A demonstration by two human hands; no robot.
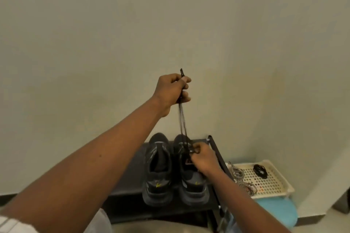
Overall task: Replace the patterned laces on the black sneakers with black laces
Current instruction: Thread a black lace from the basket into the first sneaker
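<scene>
The left hand (171, 92) is lifted high in front of the pale wall (113, 34). Its grip is closed: the fingers curl into a fist around a black lace (181, 119), and the tip of the lace stands out a little above the fist. Below this grip the two strands of the lace run down, straight and close together, to the sneaker under the right hand (191, 181).

The right hand (203, 159) is low, directly under the left one. Its grip is also closed: thumb and fingertips pinch together on the black lace where it meets the upper eyelets of this sneaker, and the other fingers are curled over the tongue. How exactly the lace passes through the eyelets I cannot tell, because the hand covers it.

Just beside the right grip, on the side of the left arm, stands the second sneaker (157, 172), close to the first, and no hand touches it. Both sneakers are black and stand with the heels toward the person on a dark rack (128, 176).

On the outer side of the right grip, a little lower, is a cream tray with holes (272, 181) on a light blue stool (274, 208). The patterned laces (238, 173) lie on the tray's near edge and partly hang over it. A coiled black lace (260, 170) lies further in the tray, apart from them.
</scene>
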